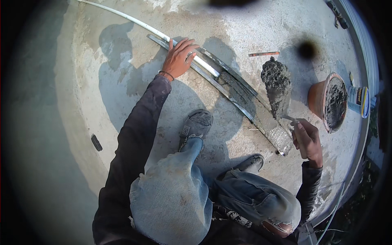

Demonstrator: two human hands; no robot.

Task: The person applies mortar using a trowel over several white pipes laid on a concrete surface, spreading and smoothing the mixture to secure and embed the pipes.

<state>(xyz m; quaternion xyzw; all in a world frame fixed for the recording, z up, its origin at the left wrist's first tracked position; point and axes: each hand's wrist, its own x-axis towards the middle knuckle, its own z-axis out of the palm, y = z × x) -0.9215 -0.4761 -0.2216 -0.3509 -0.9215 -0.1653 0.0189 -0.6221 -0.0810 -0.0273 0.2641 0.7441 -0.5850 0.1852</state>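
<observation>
My left hand lies on a white pipe, its fingers spread across it. The pipe's near end rests inside a long, narrow mould of two straight side strips. Beyond that end, wet grey mortar fills part of the mould, and paler grit shows toward its lower right end. In my right hand is the handle of a trowel, closed in my fingers. A heap of mortar covers much of the blade, which is held up to the right of the mould.
At right stands a tilted orange-brown bucket of mortar, with a blue-and-white tin beside it. An orange strip lies above the trowel. A small black object is at left. My shoes stand close to the mould on concrete.
</observation>
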